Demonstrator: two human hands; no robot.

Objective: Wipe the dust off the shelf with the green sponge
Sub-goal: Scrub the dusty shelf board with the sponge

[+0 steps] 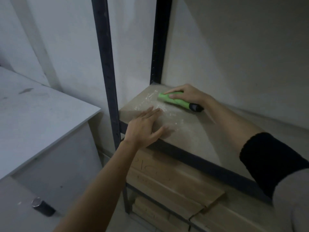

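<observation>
Nearest, the left hand (144, 126) lies flat and open on the shelf (192, 131), holding nothing; the right hand (185, 94) is closed over the green sponge (173, 100). Dust (150, 99) lies just left of the grip, across the sponge's long axis.

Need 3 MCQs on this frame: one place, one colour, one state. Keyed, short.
1. Where is the white dust?
A. on the shelf board, between the hands
B. on the grey table
C. on the floor

2. Colour of the sponge?
A. yellow
B. green
C. blue

3. The left hand is:
A. gripping the post
B. holding a cloth
C. flat on the shelf, holding nothing

Key: 1 A, powder lies on the board; 2 B, bright green under the right hand; 3 C, fingers spread, palm down.
</observation>
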